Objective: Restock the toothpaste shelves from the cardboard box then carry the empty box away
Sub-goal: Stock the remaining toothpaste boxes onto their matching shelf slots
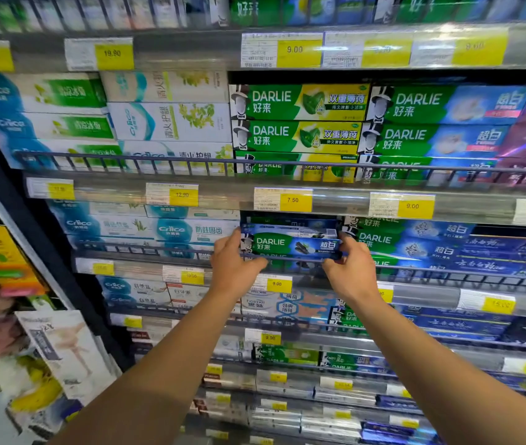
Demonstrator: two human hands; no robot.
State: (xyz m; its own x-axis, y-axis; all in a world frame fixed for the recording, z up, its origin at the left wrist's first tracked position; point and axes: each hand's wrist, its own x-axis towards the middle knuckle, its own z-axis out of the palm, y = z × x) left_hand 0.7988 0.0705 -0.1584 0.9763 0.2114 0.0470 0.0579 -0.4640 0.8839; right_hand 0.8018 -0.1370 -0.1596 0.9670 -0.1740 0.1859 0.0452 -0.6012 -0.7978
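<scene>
**Carton at risk of snagging on the shelf rail**

A blue-and-green Darlie toothpaste carton (290, 245) is gripped at both ends: the left hand (234, 263) is curled round its left end, the right hand (350, 268) round its right end. The carton is held between the hands, just above the wire rail (165, 252) of the shelf, in front of a gap with similar cartons beneath and behind. If it is pushed in tilted, the rail or the price strip (282, 200) above the hands could be caught and neighbouring cartons dislodged. The cardboard box is not seen.
</scene>
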